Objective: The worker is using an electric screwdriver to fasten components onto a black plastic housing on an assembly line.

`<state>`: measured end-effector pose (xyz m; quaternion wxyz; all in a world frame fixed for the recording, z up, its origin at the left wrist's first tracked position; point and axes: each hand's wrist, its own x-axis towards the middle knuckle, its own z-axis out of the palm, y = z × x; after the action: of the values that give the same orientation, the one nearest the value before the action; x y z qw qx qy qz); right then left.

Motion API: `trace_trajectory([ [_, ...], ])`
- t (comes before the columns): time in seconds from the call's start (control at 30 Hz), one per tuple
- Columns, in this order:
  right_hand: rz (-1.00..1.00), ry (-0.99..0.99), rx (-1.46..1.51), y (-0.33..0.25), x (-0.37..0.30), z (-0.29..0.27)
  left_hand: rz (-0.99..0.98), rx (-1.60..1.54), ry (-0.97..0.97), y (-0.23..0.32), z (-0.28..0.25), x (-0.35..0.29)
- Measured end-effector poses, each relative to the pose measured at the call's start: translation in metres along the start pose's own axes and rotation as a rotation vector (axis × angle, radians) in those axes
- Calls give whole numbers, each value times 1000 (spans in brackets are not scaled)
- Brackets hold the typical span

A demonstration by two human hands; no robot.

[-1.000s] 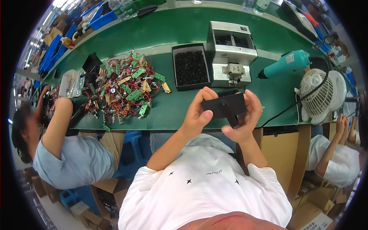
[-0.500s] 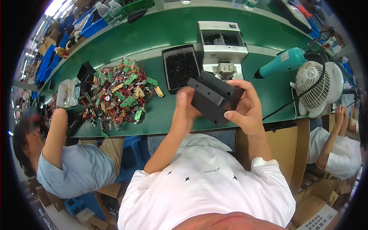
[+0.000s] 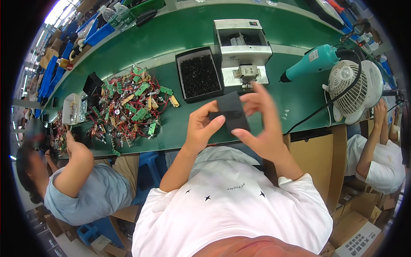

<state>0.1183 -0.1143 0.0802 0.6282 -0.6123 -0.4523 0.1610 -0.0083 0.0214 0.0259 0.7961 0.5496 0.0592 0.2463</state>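
Observation:
A black plastic housing [image 3: 232, 103] is held over the table's near edge, in front of my chest. My left hand [image 3: 201, 125] grips its left side, thumb pressed on the near face and fingers behind. At its right side is my right hand [image 3: 266, 128], slightly blurred, with thumb and fingers spread apart. The right thumb tip comes close to the housing's lower corner; whether it touches I cannot tell. Just beyond the hands stand a silver screw-feeding machine [image 3: 242, 53] and a black tray [image 3: 199, 75] full of small dark screws.
A heap of green circuit boards with red wires [image 3: 132, 103] lies left on the green table [image 3: 180, 118]. To the right are a teal electric screwdriver [image 3: 312, 62], its black cord and a white fan [image 3: 353, 90]. A co-worker [image 3: 90, 188] sits at left; cardboard boxes [image 3: 314, 162] stand below right.
The housing has turned to show another face. My left hand has taken hold of it, while the right hand's fingers have come off and spread. The co-worker's arm at left has moved.

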Motion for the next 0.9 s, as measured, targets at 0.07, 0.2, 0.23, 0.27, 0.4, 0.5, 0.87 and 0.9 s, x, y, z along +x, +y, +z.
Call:
trace_trajectory([
  [0.07,-499,397,-467,0,-11,-38,18,-27,-31,-11,-15,0],
  [0.2,-628,941,-447,15,17,-145,-24,-4,-4,-35,-6,8],
  [0.23,-484,804,-80,32,41,-132,-29,32,41,-39,-7,4],
  [0.27,-422,645,-21,53,55,-129,-30,21,35,-41,-8,7],
  [0.4,-232,63,287,99,80,-103,-109,79,76,-54,-3,16],
  [0.5,-229,83,295,62,87,-80,18,235,129,-64,-3,15],
  [0.87,-350,160,370,43,111,-18,88,370,173,-60,-4,11],
  [0.9,-372,171,358,46,112,-16,95,378,157,-60,-4,11],
])
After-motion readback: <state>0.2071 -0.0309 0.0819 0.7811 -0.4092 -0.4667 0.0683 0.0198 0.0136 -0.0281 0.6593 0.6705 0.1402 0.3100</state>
